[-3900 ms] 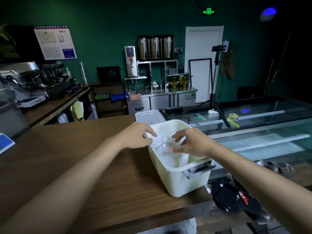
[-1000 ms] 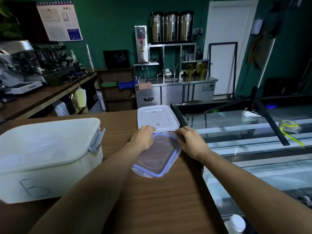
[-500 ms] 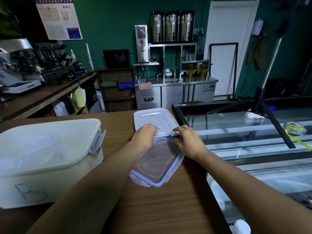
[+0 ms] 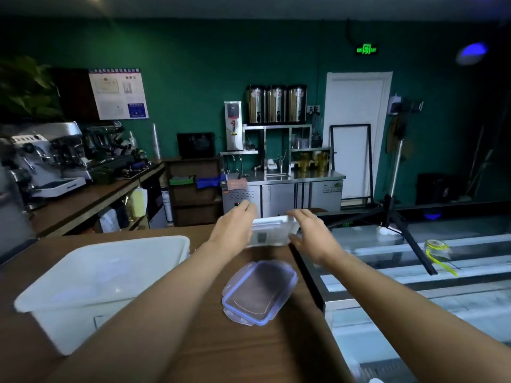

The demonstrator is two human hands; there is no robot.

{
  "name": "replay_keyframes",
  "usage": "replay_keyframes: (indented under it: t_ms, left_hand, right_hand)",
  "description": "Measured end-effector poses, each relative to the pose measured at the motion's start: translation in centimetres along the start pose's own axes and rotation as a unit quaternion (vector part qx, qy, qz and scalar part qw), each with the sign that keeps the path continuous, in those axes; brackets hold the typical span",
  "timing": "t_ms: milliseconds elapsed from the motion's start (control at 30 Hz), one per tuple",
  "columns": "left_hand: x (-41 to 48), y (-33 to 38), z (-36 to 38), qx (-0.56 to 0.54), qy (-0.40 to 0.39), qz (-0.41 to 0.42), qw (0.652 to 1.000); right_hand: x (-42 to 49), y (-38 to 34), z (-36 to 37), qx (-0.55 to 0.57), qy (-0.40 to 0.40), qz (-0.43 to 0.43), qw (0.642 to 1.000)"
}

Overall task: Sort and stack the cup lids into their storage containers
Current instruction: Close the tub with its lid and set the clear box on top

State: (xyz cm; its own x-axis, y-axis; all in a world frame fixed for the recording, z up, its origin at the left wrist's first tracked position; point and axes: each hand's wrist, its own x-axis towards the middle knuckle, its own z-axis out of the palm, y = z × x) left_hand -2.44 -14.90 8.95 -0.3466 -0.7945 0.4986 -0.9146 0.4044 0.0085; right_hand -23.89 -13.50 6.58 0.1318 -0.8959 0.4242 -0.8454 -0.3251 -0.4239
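Observation:
A small translucent white storage container [image 4: 272, 230] stands at the far end of the wooden counter [image 4: 210, 352]. My left hand [image 4: 235, 225] grips its left side and my right hand [image 4: 311, 233] grips its right side, fingers over the far edge and thumb at the near corner. A clear flat container lid with a blue rim [image 4: 258, 291] lies loose on the counter, nearer to me than the container and apart from both hands. A large white bin [image 4: 91, 283] stands to the left with its white lid on. No cup lids show.
A glass display case [image 4: 409, 275] with a black frame runs along the counter's right edge. A roll of yellow tape [image 4: 437, 247] and a tripod's legs [image 4: 401, 225] rest on it. An espresso machine [image 4: 41, 158] sits on the side counter at left.
Both hands have let go of the blue-rimmed lid, which now lies on the counter, and have reached forward to the white container. The view has tilted up.

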Motion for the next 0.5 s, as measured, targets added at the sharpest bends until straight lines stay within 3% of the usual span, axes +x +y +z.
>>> replay_keyframes:
  t_ms: [267,500]
  left_hand:
    - [-4.1,-1.2,-13.1,-0.103,0.060,-0.028,0.992]
    - [-9.8,-6.8,-22.2,-0.253,0.153,-0.120,0.948]
  right_hand:
    - [-2.6,-8.2,-8.7,0.049,0.046,-0.010,0.998]
    - [-2.9,-16.1,-10.2,0.081,0.050,-0.013,0.995]
